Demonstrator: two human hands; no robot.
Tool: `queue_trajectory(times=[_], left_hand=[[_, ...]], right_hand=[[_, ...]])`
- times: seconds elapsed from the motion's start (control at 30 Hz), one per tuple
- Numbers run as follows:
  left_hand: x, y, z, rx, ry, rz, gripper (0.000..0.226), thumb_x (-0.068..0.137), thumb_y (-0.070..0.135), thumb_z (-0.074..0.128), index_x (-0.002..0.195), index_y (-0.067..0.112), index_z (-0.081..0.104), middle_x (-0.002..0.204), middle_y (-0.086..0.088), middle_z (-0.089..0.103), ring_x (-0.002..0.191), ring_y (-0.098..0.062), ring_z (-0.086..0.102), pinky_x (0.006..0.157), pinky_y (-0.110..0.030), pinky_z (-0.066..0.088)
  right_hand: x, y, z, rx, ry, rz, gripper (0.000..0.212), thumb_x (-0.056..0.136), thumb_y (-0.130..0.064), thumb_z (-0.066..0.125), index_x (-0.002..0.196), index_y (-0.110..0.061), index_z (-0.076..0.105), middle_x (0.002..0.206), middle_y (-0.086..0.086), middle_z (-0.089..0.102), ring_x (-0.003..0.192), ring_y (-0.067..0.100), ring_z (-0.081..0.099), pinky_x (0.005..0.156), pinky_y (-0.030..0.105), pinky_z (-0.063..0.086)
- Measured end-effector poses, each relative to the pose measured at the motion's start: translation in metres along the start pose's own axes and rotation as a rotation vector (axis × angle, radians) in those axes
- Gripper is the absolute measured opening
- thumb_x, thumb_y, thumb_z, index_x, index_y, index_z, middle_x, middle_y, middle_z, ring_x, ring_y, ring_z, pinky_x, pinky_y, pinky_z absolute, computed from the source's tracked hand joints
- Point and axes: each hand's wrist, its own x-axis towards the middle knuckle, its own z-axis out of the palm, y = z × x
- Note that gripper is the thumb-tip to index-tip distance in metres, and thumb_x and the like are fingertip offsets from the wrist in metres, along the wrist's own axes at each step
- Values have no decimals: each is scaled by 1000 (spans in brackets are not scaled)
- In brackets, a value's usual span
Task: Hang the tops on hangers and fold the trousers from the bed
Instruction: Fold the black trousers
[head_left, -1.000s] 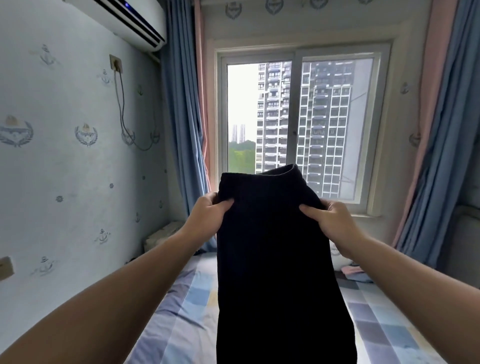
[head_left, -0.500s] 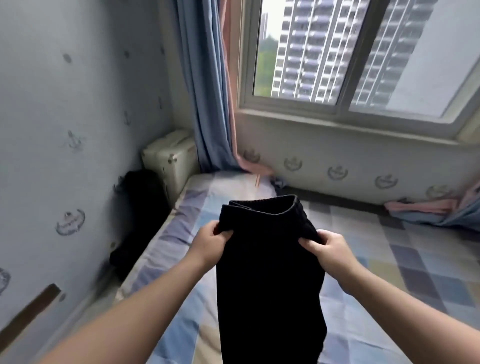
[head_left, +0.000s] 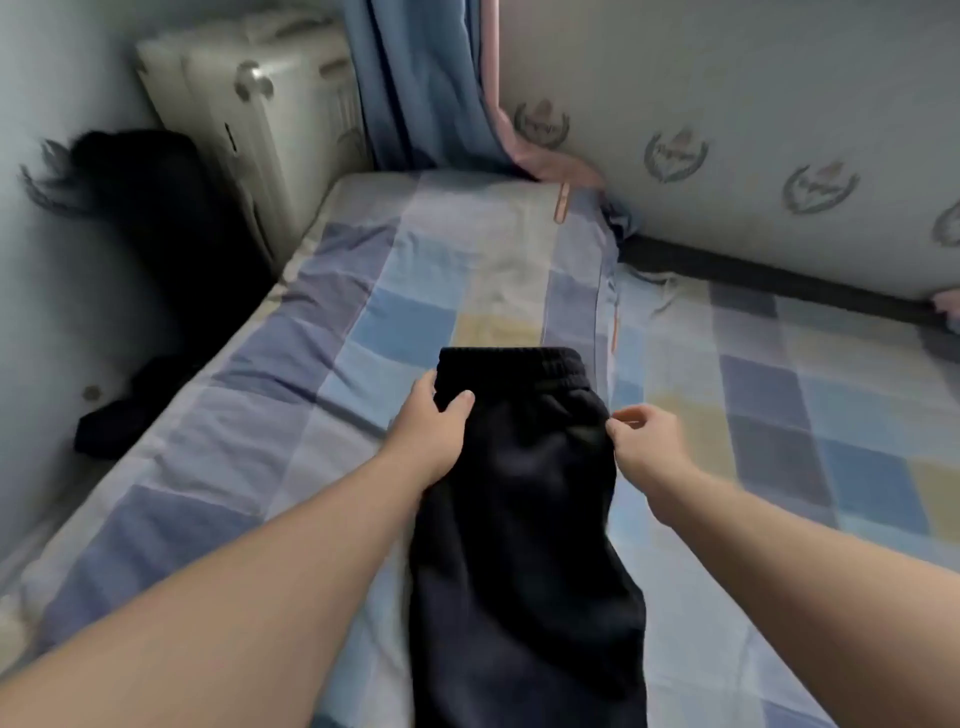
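Observation:
Black trousers (head_left: 524, 509) with an elastic waistband lie lengthwise on the checked bed sheet (head_left: 363, 322), waistband pointing away from me, legs running out of the bottom of the view. My left hand (head_left: 434, 431) grips the left side just below the waistband, thumb on top of the fabric. At the right edge of the trousers, my right hand (head_left: 641, 444) pinches the fabric between fingertips.
A pale suitcase (head_left: 260, 119) stands in the far left corner beside a blue curtain (head_left: 415, 83). Dark clothing (head_left: 156, 249) fills the gap between the bed and the left wall. The patterned wall (head_left: 727, 135) borders the bed's far side.
The trousers came down from in front of the window onto the bed, and my view tilted down with them. My right hand's hold loosened to a fingertip pinch.

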Motion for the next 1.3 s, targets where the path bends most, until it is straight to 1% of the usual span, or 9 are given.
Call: queue_trajectory(times=[0.2, 0.3, 0.5, 0.73, 0.8, 0.9, 1.0, 1.2, 1.3], left_hand=[[-43, -74, 35, 263, -124, 39, 64, 101, 46, 51, 158, 30, 27, 165, 7, 25, 152, -15, 17, 123, -30, 12], [-82, -91, 51, 351, -174, 59, 62, 101, 47, 50, 157, 36, 27, 167, 9, 19, 153, -11, 8, 124, -36, 12], [-185, -113, 72, 357, -267, -3, 62, 100, 46, 51, 156, 41, 26, 166, 15, 19, 152, -7, 8, 122, -45, 24], [-359, -155, 99, 298, -286, -206, 59, 100, 38, 56, 155, 34, 33, 164, 11, 26, 151, -10, 19, 123, -33, 20], [-403, -164, 107, 287, -247, -252, 58, 100, 36, 57, 154, 32, 36, 163, 10, 29, 150, -9, 22, 122, -32, 22], [-463, -180, 119, 254, -166, -331, 57, 98, 34, 59, 151, 31, 39, 160, 10, 34, 148, -10, 27, 121, -32, 25], [-524, -203, 133, 206, -91, -431, 59, 97, 29, 63, 150, 29, 39, 155, 10, 40, 144, -14, 36, 119, -36, 31], [-584, -268, 146, 180, 27, -629, 69, 91, 26, 71, 151, 21, 36, 154, -2, 43, 140, -22, 42, 115, -44, 38], [-585, -296, 150, 259, 106, -627, 73, 88, 28, 74, 149, 16, 38, 151, -5, 45, 139, -26, 42, 113, -44, 38]], right_hand=[[-50, 79, 22, -107, -209, 20, 49, 97, -29, 59, 145, -22, 48, 136, -5, 57, 119, 15, 56, 104, 36, 43], [-87, 99, 7, -160, -320, -21, 57, 99, -33, 57, 152, -31, 37, 144, -15, 51, 129, 11, 51, 110, 33, 39], [-166, 135, -43, -333, -428, -16, 67, 100, -34, 56, 158, -33, 24, 160, -13, 31, 147, 12, 30, 118, 32, 28], [-277, 209, -111, -419, -511, 36, 66, 99, -31, 57, 158, -27, 25, 161, -9, 32, 148, 15, 29, 120, 39, 27], [-310, 234, -131, -413, -537, 54, 66, 98, -32, 58, 156, -34, 27, 159, -14, 35, 146, 14, 32, 117, 42, 31], [-351, 271, -155, -369, -540, 94, 66, 96, -32, 60, 155, -34, 30, 154, -13, 41, 141, 16, 40, 108, 33, 38], [-386, 317, -173, -351, -536, 195, 66, 96, -32, 62, 155, -32, 32, 154, -8, 43, 140, 18, 40, 99, 27, 34], [-427, 406, -177, -300, -487, 380, 70, 95, -31, 66, 155, -26, 31, 156, 1, 41, 141, 24, 41, 112, 42, 40], [-434, 440, -170, -278, -457, 415, 75, 92, -30, 70, 155, -21, 29, 154, 4, 43, 138, 25, 44, 110, 39, 40]])
